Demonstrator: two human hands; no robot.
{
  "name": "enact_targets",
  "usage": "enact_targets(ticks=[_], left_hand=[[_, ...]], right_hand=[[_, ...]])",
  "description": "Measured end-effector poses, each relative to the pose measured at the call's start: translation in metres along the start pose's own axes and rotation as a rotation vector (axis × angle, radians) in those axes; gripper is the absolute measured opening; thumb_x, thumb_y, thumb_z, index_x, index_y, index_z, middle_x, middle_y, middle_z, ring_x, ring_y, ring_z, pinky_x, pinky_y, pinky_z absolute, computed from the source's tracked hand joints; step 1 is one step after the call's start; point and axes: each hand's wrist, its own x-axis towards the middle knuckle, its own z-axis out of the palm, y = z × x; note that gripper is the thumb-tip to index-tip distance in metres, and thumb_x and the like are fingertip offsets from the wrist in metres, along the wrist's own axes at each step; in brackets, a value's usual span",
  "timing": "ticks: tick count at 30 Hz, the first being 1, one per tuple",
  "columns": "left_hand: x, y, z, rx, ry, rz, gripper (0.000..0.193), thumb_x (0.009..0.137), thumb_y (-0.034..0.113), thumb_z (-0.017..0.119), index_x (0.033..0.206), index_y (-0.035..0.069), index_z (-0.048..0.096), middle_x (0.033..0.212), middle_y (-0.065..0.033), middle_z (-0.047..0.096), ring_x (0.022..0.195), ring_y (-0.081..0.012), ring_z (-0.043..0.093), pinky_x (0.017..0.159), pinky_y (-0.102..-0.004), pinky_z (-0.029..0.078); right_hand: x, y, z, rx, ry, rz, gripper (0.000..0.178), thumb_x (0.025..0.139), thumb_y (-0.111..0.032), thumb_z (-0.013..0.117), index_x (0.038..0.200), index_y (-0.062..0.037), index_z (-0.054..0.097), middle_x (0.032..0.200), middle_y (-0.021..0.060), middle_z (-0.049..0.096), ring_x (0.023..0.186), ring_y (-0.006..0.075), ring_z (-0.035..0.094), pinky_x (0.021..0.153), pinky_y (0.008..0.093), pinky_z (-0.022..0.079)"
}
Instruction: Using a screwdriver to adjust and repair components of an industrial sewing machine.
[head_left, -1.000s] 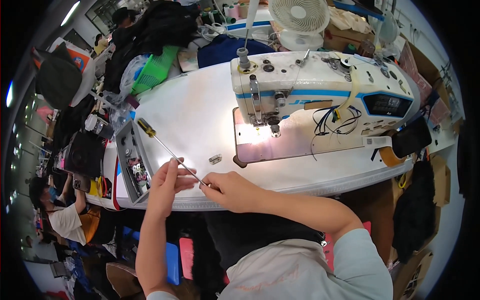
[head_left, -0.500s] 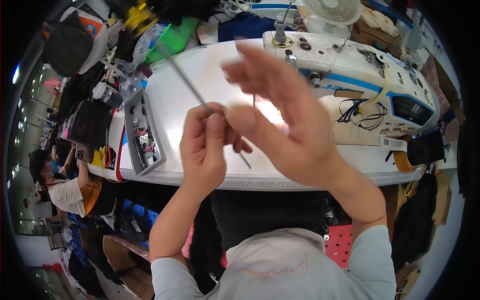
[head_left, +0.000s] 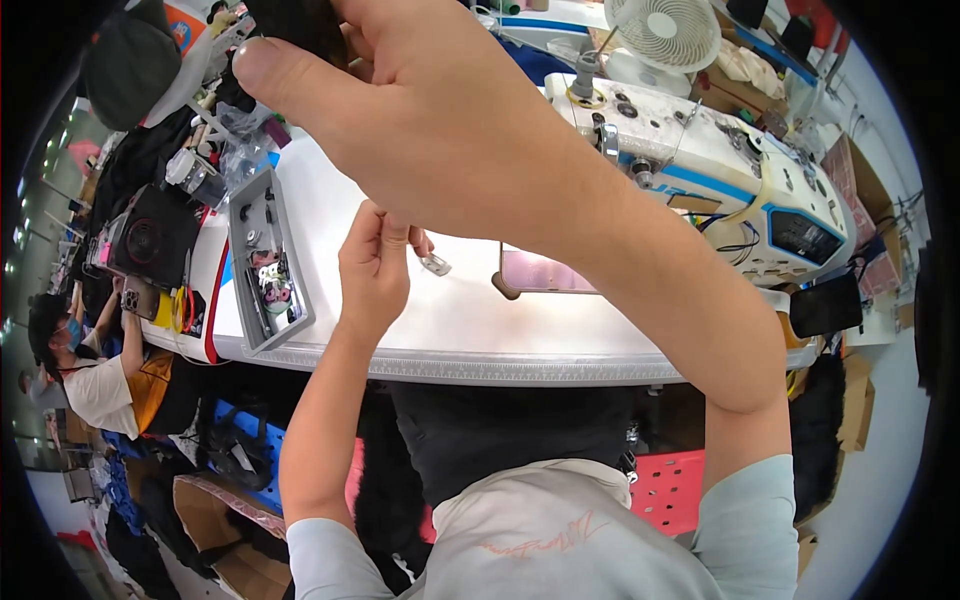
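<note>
My right hand (head_left: 400,110) is raised close to the camera, large across the upper middle. Its thumb and fingers close round a black object (head_left: 295,28), cut off by the top edge, whose kind I cannot make out. Below it, my left hand (head_left: 375,270) is held over the white sewing table (head_left: 330,215) in a pinch. A small silvery metal part (head_left: 436,264) shows at its fingertips. The right hand covers whatever lies between the two hands. Right of my left hand, a shiny pinkish rectangular plate (head_left: 545,271) is partly hidden by my right forearm.
A white sewing machine (head_left: 690,150) with a blue stripe stands at the right. At the left, a grey tray (head_left: 302,300) holds small parts. Behind are a fan (head_left: 664,32) and plastic bags (head_left: 240,140). Another person (head_left: 105,365) works at far left, holding a phone (head_left: 137,296).
My right hand has gone from open near the left hand to raised and closed on the black object. The thin rod seen through my left hand no longer shows. The view has shifted slightly.
</note>
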Motion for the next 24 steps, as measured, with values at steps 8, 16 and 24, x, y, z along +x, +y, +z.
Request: enact_targets(ticks=[8, 16, 24], left_hand=[[0.021, 0.001, 0.046, -0.223, -0.094, 0.02, 0.015, 0.108, 0.008, 0.053, 0.105, -0.004, 0.061, 0.09, -0.0069, 0.066, 0.082, -0.0138, 0.068, 0.074, -0.0278, 0.054], [0.024, -0.015, 0.074, -0.087, -0.078, 0.11, 0.009, 0.104, 0.003, 0.057, 0.102, -0.001, 0.065, 0.088, -0.0068, 0.069, 0.077, -0.0141, 0.059, 0.072, -0.0287, 0.049], [0.028, -0.037, 0.075, -0.093, -0.151, -0.017, 0.013, 0.103, -0.001, 0.053, 0.101, -0.002, 0.066, 0.086, -0.0064, 0.066, 0.078, -0.0153, 0.061, 0.072, -0.0291, 0.05]], right_hand=[[-0.018, -0.021, -0.047, -0.179, -0.008, 0.023, 0.025, 0.106, -0.024, 0.058, 0.107, 0.0005, 0.057, 0.08, 0.0024, 0.056, 0.07, 0.0088, 0.051, 0.06, 0.0276, 0.042], [-0.022, -0.02, -0.032, -0.377, 0.104, -0.059, 0.022, 0.105, -0.019, 0.061, 0.115, 0.0004, 0.059, 0.091, 0.0044, 0.061, 0.076, 0.0078, 0.054, 0.064, 0.0249, 0.044], [-0.03, -0.018, -0.039, -0.523, 0.221, -0.114, 0.024, 0.103, -0.013, 0.064, 0.123, 0.0003, 0.06, 0.101, 0.0064, 0.066, 0.081, 0.0067, 0.058, 0.068, 0.0222, 0.046]])
